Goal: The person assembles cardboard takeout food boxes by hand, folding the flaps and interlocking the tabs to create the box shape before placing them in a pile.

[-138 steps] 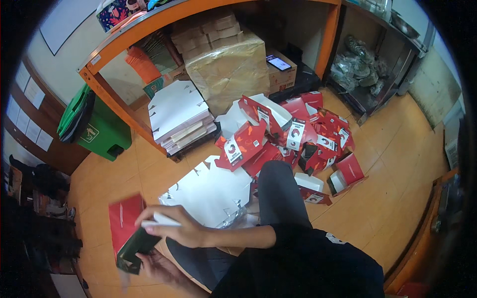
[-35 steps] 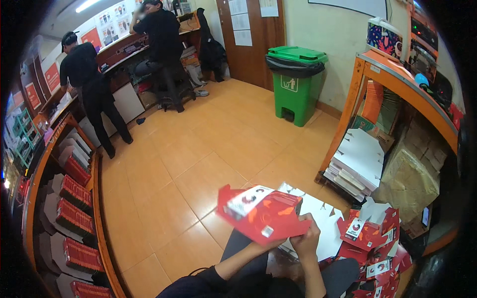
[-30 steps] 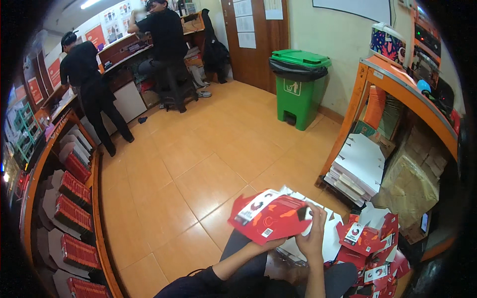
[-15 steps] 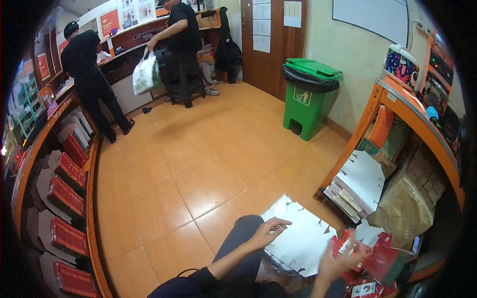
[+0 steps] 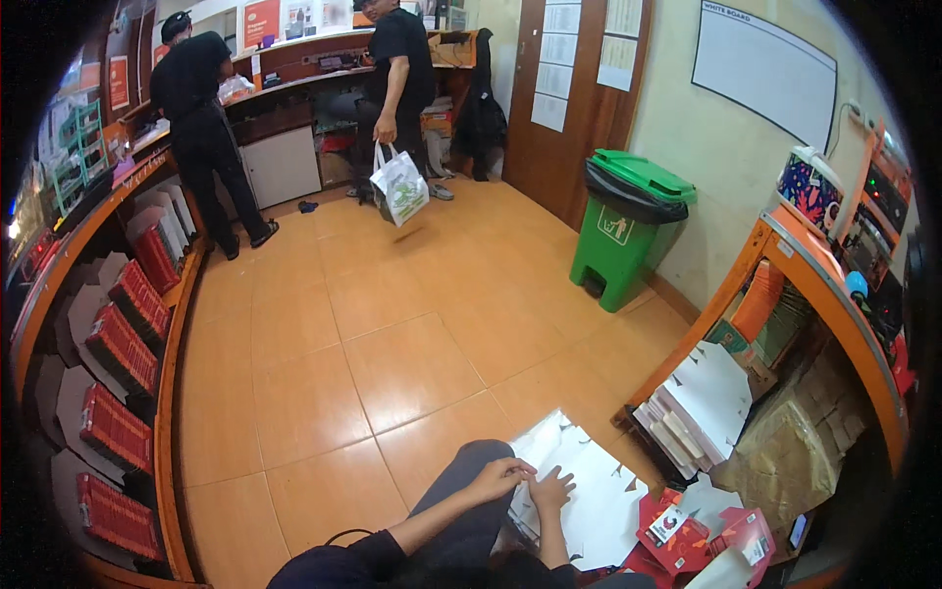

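A stack of flat white card sheets [image 5: 601,501] with notched edges lies in front of me, beside my raised knee. My left hand [image 5: 503,478] is over its left edge, fingers stretched loosely to the right and nothing seen in them. Close against its fingertips is my right hand [image 5: 551,491], above the sheets with its fingers spread and nothing in them. Whether the two hands touch is hard to make out. Right of the stack lie red printed cartons [image 5: 677,535], partly folded, with a white flap showing among them.
More white sheets [image 5: 706,388] are piled under an orange-framed shelf [image 5: 770,240] on the right, near a plastic-wrapped bundle [image 5: 780,456]. Red packs [image 5: 123,422] fill the left shelf. A green bin [image 5: 628,236] stands by the wall. Two people are at the far counter; one holds a white bag [image 5: 399,187].
My right hand has moved left from the red cartons to beside my left hand. The view has shifted a little. The person's white bag, swung out before, now hangs down.
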